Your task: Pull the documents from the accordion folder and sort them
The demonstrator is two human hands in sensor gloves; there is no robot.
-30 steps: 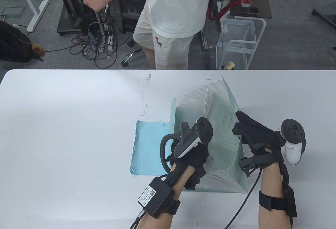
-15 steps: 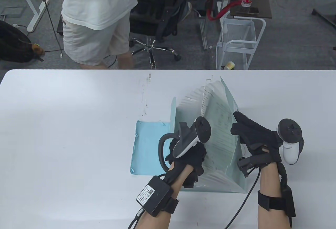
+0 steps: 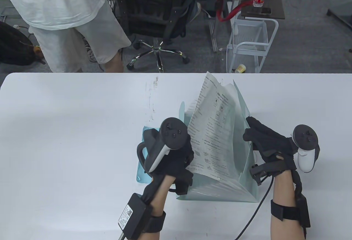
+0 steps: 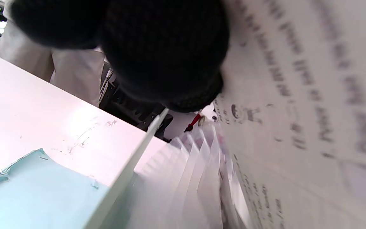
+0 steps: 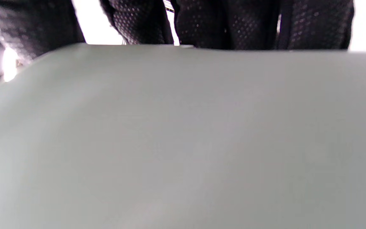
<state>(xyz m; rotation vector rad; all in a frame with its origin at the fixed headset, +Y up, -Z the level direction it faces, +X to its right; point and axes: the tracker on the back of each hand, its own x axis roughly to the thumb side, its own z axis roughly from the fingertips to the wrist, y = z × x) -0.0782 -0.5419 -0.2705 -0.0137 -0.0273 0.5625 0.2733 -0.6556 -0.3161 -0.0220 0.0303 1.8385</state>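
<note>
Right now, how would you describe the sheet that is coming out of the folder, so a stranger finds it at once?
On the white table stands a pale green accordion folder, fanned open between two gloved hands. The printed sheet rises out of its pockets, gripped at its lower left corner by the left hand. Unlike the blank translucent dividers, it carries black text and small pictures.

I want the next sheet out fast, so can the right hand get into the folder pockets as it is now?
Probably not yet: the right hand grips the accordion folder's outer wall, and the printed sheet held by the left hand stands across the pockets.
</note>
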